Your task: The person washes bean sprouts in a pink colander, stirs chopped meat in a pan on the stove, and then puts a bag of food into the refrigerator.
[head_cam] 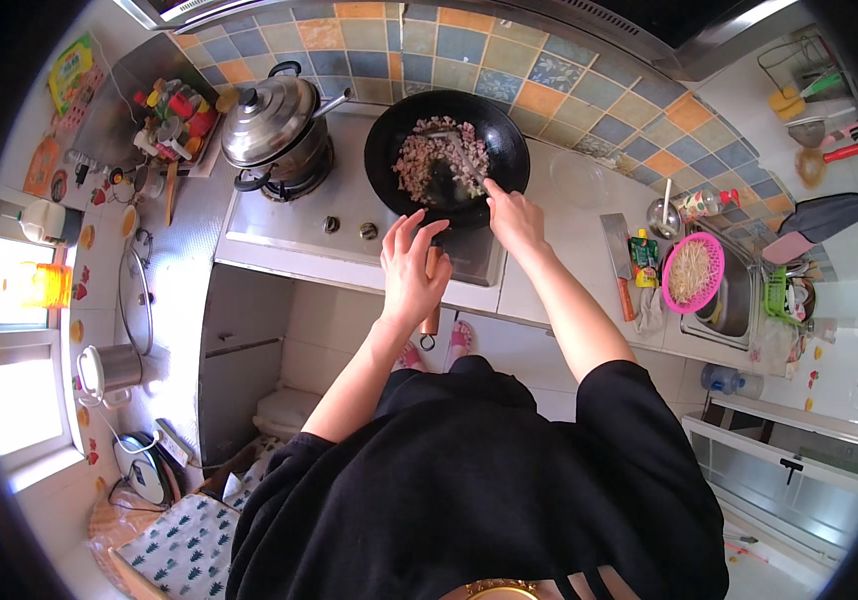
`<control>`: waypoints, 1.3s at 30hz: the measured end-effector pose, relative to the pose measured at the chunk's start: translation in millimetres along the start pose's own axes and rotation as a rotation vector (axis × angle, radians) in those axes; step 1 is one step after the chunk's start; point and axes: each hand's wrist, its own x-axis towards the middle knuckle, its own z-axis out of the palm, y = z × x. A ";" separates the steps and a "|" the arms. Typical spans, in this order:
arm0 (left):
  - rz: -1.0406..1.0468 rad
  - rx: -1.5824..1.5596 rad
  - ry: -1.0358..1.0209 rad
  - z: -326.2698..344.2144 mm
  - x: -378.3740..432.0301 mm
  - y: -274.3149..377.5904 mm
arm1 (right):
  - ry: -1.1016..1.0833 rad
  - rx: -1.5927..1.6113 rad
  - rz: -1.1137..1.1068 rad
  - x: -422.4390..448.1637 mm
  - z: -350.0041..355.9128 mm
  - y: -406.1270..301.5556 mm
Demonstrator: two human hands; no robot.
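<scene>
A black wok point(507, 161) stands on the stove, with small pieces of pinkish chopped meat point(414, 161) spread over its bottom. My right hand point(516, 220) grips a spatula point(470, 161) whose head lies among the meat. Over the wok's wooden handle point(431, 319) is my left hand point(414, 262), its fingers spread and raised near the rim; whether its palm touches the handle is hard to tell.
A lidded steel pot point(271, 127) stands on the left burner. To the right lie a cleaver point(618, 255), a seasoning pouch point(644, 259) and a pink basket of bean sprouts point(691, 271) beside the sink point(736, 300). A glass lid point(577, 180) rests near the wok.
</scene>
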 end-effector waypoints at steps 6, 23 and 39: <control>-0.025 -0.049 -0.004 3.4 -10.8 -5.3 | -0.274 -0.111 -0.054 -16.1 -75.9 26.4; -0.034 -0.077 -0.023 1.0 -8.6 0.7 | -0.373 0.159 0.005 40.5 -90.4 48.7; -0.054 -0.073 0.036 -2.2 -15.7 -7.5 | -0.781 0.338 0.044 113.5 -76.2 5.9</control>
